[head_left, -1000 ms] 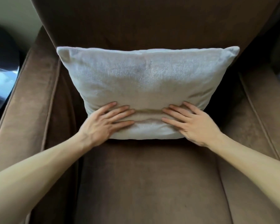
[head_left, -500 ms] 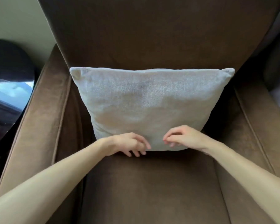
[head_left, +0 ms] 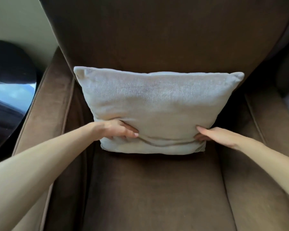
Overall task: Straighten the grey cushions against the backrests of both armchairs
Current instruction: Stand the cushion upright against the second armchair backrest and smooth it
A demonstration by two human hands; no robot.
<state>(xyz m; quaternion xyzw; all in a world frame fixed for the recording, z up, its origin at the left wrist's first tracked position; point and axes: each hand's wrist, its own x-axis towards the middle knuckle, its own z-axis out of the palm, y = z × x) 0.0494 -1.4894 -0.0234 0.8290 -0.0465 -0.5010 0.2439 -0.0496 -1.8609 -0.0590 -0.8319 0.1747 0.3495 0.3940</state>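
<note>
A pale grey cushion [head_left: 157, 104] stands upright on the seat of a brown armchair [head_left: 148, 189], its top edge leaning on the backrest [head_left: 157, 39]. My left hand [head_left: 117, 130] grips the cushion's lower left part, fingers pressed into the fabric. My right hand [head_left: 213, 135] holds the lower right corner, with the fingers tucked behind the side. A crease runs across the cushion between my hands. Only this one armchair is in view.
Padded armrests flank the seat, the left armrest [head_left: 45, 114] and the right armrest [head_left: 270, 117]. A dark glossy round table [head_left: 8, 84] stands just left of the chair, by a pale wall. Something dark and pale sits at the far right edge.
My hands have moved apart from the middle of the cushion's lower edge to its lower sides and closed on it. The camera has pulled back a little.
</note>
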